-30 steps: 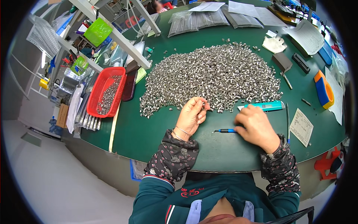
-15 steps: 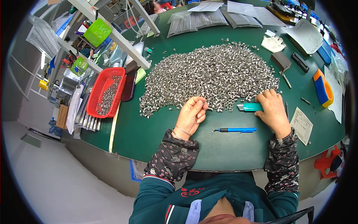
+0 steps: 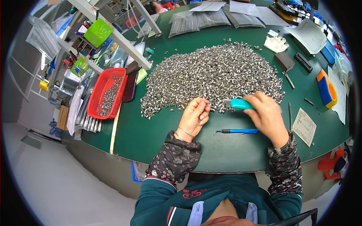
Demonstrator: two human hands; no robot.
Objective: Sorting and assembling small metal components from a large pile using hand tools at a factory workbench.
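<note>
Basket [image 3: 98, 98] lies left of parts heap [image 3: 211, 71] on table [image 3: 158, 132].

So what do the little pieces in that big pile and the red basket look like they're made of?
The small pieces look like bare metal: silvery grey, glinting, short ring or tube shapes. The red basket looks like moulded plastic: even bright colour, slotted walls.
</note>
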